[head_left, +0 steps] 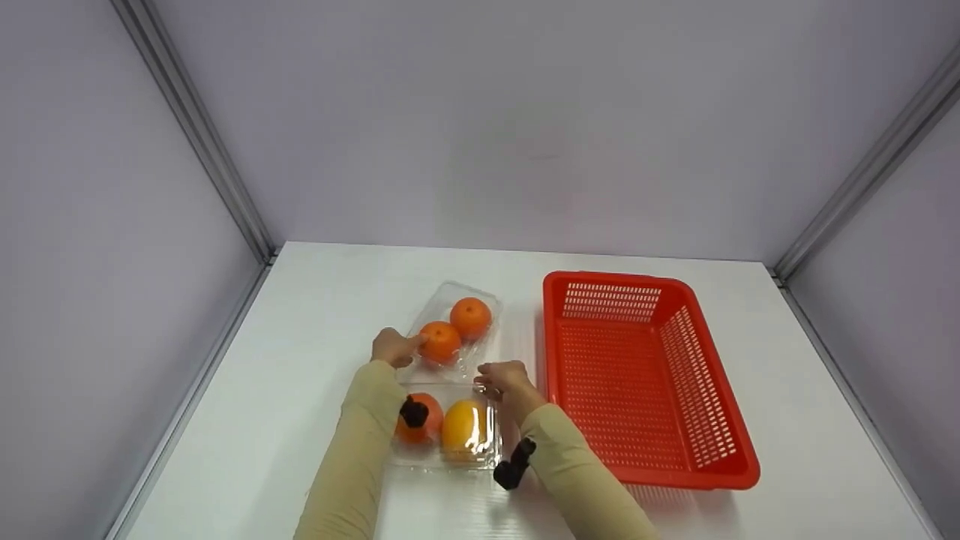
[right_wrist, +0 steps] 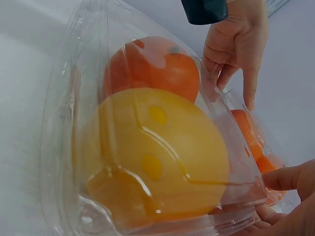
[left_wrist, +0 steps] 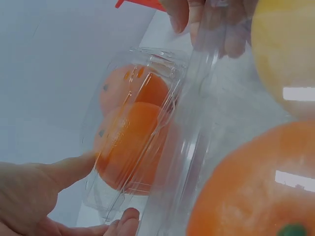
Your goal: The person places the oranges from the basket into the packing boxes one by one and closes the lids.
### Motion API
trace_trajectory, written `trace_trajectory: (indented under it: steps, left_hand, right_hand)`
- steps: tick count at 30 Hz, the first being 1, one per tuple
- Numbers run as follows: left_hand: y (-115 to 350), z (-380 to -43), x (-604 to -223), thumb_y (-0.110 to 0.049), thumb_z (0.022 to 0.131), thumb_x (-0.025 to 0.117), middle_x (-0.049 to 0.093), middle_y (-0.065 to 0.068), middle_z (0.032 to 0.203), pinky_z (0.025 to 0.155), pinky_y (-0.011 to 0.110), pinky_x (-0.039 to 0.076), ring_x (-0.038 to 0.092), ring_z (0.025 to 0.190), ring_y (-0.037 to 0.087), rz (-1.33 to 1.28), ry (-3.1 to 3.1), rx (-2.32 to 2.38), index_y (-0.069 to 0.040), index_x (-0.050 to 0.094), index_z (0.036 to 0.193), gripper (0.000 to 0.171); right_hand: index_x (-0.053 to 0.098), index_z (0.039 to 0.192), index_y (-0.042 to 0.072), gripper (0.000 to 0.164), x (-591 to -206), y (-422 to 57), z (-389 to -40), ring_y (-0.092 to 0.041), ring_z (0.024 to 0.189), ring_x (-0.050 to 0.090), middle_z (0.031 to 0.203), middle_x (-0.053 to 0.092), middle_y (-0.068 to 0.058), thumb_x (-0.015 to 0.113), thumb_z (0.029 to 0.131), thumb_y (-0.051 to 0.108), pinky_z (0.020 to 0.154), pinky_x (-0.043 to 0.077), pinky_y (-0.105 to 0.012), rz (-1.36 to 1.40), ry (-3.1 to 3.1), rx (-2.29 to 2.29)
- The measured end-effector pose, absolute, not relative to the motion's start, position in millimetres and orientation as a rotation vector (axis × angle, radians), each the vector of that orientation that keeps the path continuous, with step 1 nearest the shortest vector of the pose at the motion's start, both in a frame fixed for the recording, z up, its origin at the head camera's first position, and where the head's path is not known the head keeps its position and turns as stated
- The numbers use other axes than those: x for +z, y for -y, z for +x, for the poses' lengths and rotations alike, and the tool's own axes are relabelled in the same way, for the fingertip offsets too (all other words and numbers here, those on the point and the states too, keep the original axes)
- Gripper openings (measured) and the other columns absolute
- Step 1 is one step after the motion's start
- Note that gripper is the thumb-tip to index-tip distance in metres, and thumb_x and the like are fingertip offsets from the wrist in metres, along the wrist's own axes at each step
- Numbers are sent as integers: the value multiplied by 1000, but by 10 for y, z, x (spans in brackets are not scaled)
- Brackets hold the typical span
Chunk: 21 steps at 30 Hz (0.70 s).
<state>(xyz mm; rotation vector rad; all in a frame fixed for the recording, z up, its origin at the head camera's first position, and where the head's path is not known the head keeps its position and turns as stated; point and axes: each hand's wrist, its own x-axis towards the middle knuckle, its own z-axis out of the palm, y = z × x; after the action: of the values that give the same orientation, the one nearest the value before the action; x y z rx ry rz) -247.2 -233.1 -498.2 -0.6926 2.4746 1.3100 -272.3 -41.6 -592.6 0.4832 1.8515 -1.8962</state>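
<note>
Two clear plastic boxes lie one beyond the other. The far fruit box (head_left: 450, 291) holds two oranges (head_left: 470, 318). In the near fruit box (head_left: 412, 457) are a reddish-orange round fruit (head_left: 430, 429) with a green stem mark, seen in the left wrist view, and a yellow fruit (head_left: 463, 427). My left hand (head_left: 396, 349) is at the far box's left side, one straight finger touching the plastic beside an orange. At the near box's far right corner, my right hand (head_left: 508, 379) pinches the plastic edge between thumb and curled fingers, as the right wrist view shows.
A red plastic basket (head_left: 555, 360) with slotted sides stands to the right of both boxes, close to my right forearm. The white table (head_left: 300, 315) ends at a pale back wall (head_left: 495, 150), with side walls left and right.
</note>
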Motion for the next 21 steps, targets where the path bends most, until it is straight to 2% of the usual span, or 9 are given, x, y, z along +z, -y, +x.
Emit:
trace_trajectory:
  steps: [2,4,7,10,12,13,16,18,21]
  left_hand:
    - [2340,-2452,-4968,-32,94,60,58,22,123,96,36,55,67,101,28,-701,-2394,1370,9,45,132,58]
    - [2340,-2437,-4960,-32,94,60,55,23,131,100,37,53,64,105,29,-710,-2311,1415,6,40,137,61]
    - [2320,-2435,-4955,-30,92,62,54,22,131,98,36,53,64,97,25,-710,-2255,1443,4,40,138,61]
    - [2290,-2438,-4950,-27,93,61,56,22,128,92,32,56,67,89,23,-698,-2263,1457,5,44,133,54]
    - [2278,-2430,-4946,-25,94,61,58,23,126,88,31,58,71,88,23,-695,-2264,1481,6,47,130,50]
    - [2275,-2421,-4941,-25,94,61,58,24,126,88,32,58,71,88,24,-703,-2251,1500,6,47,129,49]
    - [2276,-2395,-4933,-21,94,61,60,27,127,92,34,56,72,91,26,-720,-2189,1601,8,46,130,49]
    - [2281,-2380,-4925,-19,93,61,60,27,127,93,34,55,73,91,25,-739,-2145,1659,8,44,133,51]
    - [2297,-2377,-4925,-16,93,61,58,26,128,95,33,54,72,91,24,-767,-2089,1725,8,40,136,54]
  right_hand:
    - [68,94,-3,13,-6273,426,-2914,-17,63,67,74,69,-12,60,85,4,61,57,-24,481,-1836,-1898]
    - [69,91,-5,13,-6502,430,-3039,-19,64,67,73,68,-14,61,84,3,61,58,-24,463,-1816,-1912]
    - [68,100,-7,19,-6260,440,-2899,-19,69,67,82,68,-17,63,85,3,69,60,-27,489,-1846,-1898]
    - [67,98,-7,18,-5954,429,-2718,-16,65,65,79,68,-15,64,84,3,67,59,-27,494,-1871,-1897]
    - [67,95,-6,16,-5937,432,-2706,-16,64,65,78,68,-14,65,82,3,66,58,-28,493,-1876,-1889]
    - [67,90,-5,13,-6045,422,-2758,-16,61,64,73,67,-13,66,80,3,62,57,-26,453,-1865,-1918]
    - [67,89,-6,13,-6293,448,-2897,-19,66,66,76,69,-15,66,81,4,65,58,-29,455,-1897,-1903]
    - [67,82,-4,10,-6425,431,-2947,-19,64,66,72,69,-13,69,78,5,62,57,-28,401,-1883,-1942]
    - [67,85,-5,11,-6047,446,-2743,-15,58,61,69,67,-10,65,81,5,56,52,-25,452,-1922,-1884]
